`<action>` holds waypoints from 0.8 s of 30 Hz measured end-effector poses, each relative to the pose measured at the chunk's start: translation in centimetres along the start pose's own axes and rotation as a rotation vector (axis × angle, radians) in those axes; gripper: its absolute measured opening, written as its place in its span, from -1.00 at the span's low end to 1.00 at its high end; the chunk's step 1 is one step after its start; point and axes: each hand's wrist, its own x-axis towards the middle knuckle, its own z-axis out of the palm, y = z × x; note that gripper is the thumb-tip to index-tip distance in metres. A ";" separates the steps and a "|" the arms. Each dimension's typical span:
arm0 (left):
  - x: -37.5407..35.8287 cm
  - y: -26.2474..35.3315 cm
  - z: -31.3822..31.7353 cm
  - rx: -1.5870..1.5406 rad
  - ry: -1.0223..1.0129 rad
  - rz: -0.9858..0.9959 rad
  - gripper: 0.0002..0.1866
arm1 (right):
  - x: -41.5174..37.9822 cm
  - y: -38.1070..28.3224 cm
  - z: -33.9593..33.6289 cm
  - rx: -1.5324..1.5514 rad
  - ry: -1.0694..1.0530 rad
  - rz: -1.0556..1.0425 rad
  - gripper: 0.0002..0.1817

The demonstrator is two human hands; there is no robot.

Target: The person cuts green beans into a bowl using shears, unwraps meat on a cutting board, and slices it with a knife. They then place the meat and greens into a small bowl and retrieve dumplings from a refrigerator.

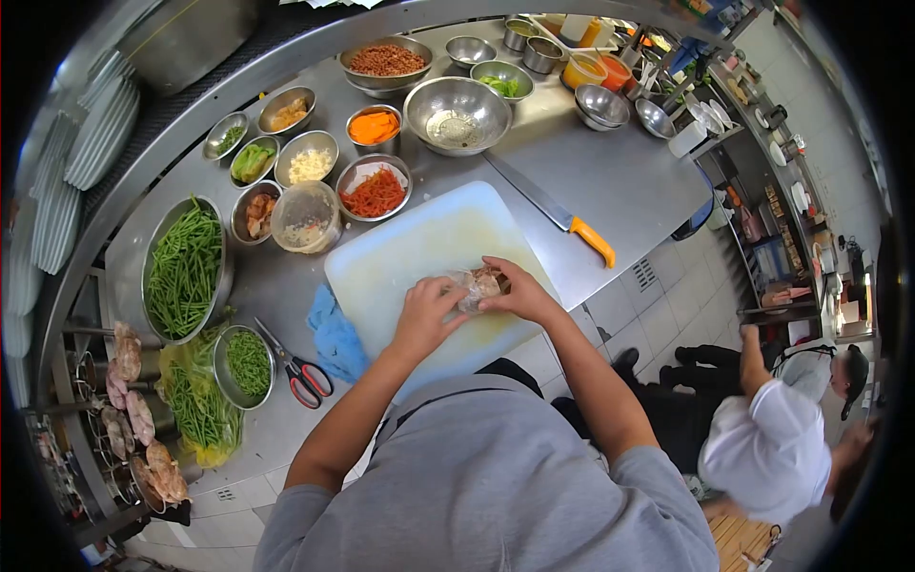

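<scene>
Over the white cutting board (419, 229), both hands close around a small clear plastic bag (474, 294) with brownish food in it; what the food is I cannot make out. My left hand (431, 313) grips the bag from its left side, fingers bent. On the other side, my right hand (519, 291) pinches it between thumb and fingers. A knife with a yellow handle (593, 242) lies on the steel table beyond the board's right edge. At the board's left edge is a crumpled blue cloth (335, 336).
Steel bowls of shredded carrot (374, 194), carrot slices (373, 127) and chopped garlic-like pieces (311, 165) stand behind the board. Green beans (187, 267) fill a large bowl at left, near scissors (303, 381). People, one in a white shirt (767, 448), are at right.
</scene>
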 end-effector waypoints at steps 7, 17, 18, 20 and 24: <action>0.6 -0.9 0.2 -0.031 -0.030 0.072 -0.60 | -2.5 -0.5 0.4 -0.401 0.066 -0.294 0.11; 4.7 -1.9 0.3 -0.515 -0.042 -0.205 -0.91 | 1.0 -2.7 -3.3 -0.058 -0.215 0.065 -0.09; 4.8 -2.1 0.4 -0.516 -0.042 -0.204 -0.91 | 1.0 -2.7 -3.4 0.073 -0.227 0.087 -0.13; 4.8 -2.5 0.5 -0.854 -0.131 -0.431 -0.90 | 1.1 -2.6 -3.3 0.202 -0.245 0.112 -0.16; 4.0 -4.1 1.8 -1.032 -0.146 -0.490 -0.89 | 1.2 -2.0 -2.6 0.339 -0.305 0.178 -0.21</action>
